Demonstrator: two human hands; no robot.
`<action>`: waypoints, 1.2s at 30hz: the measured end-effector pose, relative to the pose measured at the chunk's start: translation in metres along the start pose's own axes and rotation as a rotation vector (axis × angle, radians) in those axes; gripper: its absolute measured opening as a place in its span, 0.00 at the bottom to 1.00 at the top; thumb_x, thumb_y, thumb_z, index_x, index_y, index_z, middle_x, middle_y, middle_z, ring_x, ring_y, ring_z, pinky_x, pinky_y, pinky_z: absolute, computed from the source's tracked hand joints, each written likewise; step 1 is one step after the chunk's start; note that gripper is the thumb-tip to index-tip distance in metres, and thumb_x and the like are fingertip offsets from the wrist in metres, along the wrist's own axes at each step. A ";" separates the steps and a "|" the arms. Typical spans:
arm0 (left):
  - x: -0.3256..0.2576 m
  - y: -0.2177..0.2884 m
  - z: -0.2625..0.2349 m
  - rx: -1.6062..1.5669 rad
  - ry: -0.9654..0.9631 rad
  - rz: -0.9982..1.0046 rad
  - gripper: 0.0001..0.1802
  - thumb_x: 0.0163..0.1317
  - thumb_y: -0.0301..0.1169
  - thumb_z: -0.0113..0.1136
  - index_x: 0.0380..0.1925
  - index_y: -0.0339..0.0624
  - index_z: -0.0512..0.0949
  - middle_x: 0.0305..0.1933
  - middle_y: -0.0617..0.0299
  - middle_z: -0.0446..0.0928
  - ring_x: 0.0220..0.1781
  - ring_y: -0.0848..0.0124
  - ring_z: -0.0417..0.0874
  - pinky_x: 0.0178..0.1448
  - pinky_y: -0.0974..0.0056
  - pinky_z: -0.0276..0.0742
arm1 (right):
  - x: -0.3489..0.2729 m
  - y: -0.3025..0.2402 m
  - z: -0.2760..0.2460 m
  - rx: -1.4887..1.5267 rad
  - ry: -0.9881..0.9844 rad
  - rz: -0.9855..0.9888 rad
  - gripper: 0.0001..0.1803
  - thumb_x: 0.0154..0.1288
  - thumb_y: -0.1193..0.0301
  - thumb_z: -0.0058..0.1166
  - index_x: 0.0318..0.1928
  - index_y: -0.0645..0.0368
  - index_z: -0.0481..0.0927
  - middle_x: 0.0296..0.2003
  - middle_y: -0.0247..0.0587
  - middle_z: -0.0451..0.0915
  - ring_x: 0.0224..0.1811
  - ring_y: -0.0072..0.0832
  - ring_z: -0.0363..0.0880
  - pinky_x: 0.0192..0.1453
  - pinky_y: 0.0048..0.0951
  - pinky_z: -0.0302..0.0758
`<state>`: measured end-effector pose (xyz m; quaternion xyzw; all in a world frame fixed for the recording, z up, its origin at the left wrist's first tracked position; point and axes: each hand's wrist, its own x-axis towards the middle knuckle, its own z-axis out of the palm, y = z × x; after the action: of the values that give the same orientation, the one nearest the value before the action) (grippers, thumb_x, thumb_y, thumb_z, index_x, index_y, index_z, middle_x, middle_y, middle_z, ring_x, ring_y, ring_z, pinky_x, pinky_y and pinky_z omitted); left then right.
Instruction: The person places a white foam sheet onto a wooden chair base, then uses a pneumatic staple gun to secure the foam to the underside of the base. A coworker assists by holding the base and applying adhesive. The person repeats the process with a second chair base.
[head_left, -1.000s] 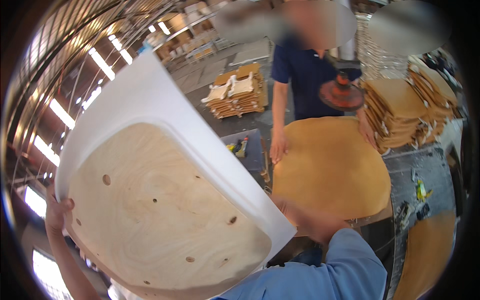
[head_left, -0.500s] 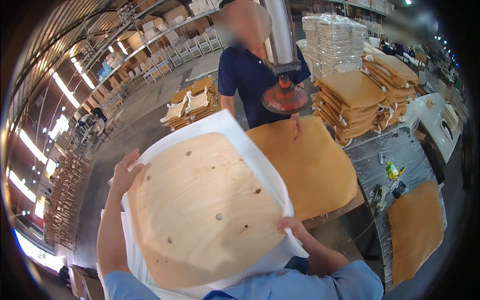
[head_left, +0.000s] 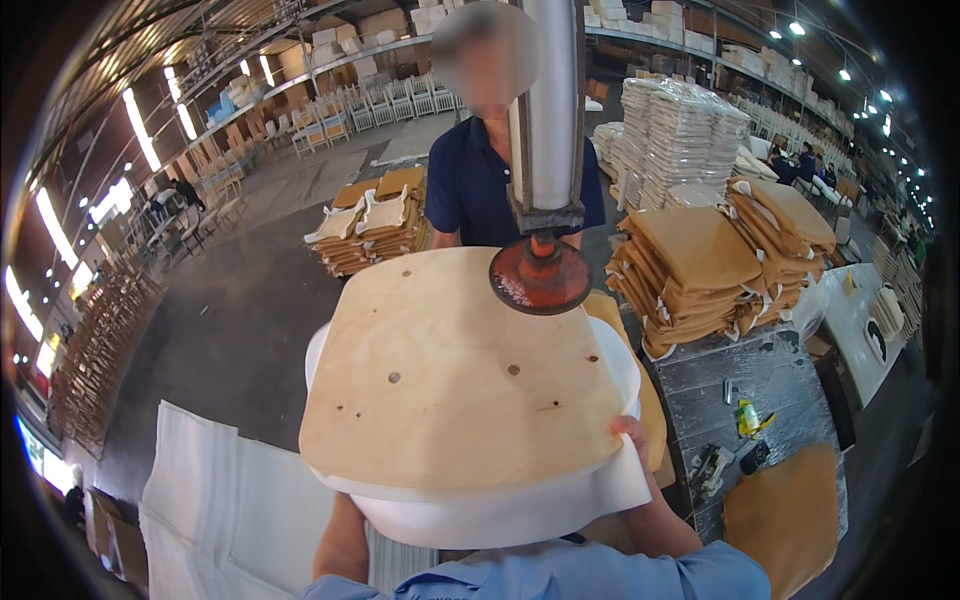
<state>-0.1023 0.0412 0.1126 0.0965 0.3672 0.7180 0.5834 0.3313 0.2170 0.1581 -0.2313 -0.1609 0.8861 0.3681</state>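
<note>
A plywood seat board (head_left: 450, 400) with several holes lies on a white foam sheet (head_left: 500, 515) in front of me. The foam's edge curls up along the near and right sides. My right hand (head_left: 630, 432) is closed on the right edge, gripping the foam against the board. The left forearm (head_left: 343, 540) reaches under the near left side, and the board and foam hide my left hand. A tan cover (head_left: 652, 410) shows partly beneath at the right. Over the board's far right part is a red round press head (head_left: 541, 277).
Opposite stands a co-worker in a dark blue shirt (head_left: 460, 175). Stacked tan covers (head_left: 690, 260) and small tools lie on the grey table (head_left: 690, 390), with a tan piece (head_left: 785, 520) at its near end. White sheets (head_left: 210, 490) are at lower left; more covers (head_left: 375, 225) stand farther back.
The board and foam have gone from tilted up toward me to lying flatter, farther forward under the press head, over the tan cover. My left hand has gone from the far left edge to underneath.
</note>
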 end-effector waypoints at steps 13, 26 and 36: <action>-0.027 -0.078 0.100 -0.007 0.204 0.391 0.32 0.86 0.50 0.50 0.77 0.38 0.71 0.67 0.48 0.85 0.66 0.53 0.88 0.72 0.45 0.84 | 0.024 -0.079 -0.062 -0.121 0.099 0.034 0.41 0.63 0.56 0.63 0.74 0.65 0.76 0.59 0.54 0.89 0.57 0.50 0.90 0.66 0.50 0.85; 0.004 -0.090 0.055 -0.010 0.228 -0.121 0.32 0.86 0.49 0.51 0.78 0.39 0.71 0.71 0.48 0.83 0.67 0.53 0.87 0.69 0.44 0.86 | 0.025 -0.099 -0.103 -0.546 0.238 -0.053 0.37 0.78 0.67 0.64 0.82 0.66 0.68 0.69 0.51 0.83 0.69 0.39 0.83 0.75 0.43 0.77; 0.022 -0.123 0.023 0.308 0.215 0.020 0.28 0.87 0.40 0.55 0.78 0.35 0.69 0.72 0.50 0.81 0.67 0.59 0.86 0.70 0.53 0.85 | 0.036 -0.085 -0.153 -0.878 0.428 -0.002 0.37 0.76 0.61 0.69 0.78 0.64 0.74 0.64 0.51 0.85 0.65 0.37 0.85 0.72 0.41 0.77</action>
<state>-0.0012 0.0764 0.0435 0.1110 0.5320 0.6653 0.5119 0.4388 0.3179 0.0578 -0.5415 -0.4404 0.6667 0.2614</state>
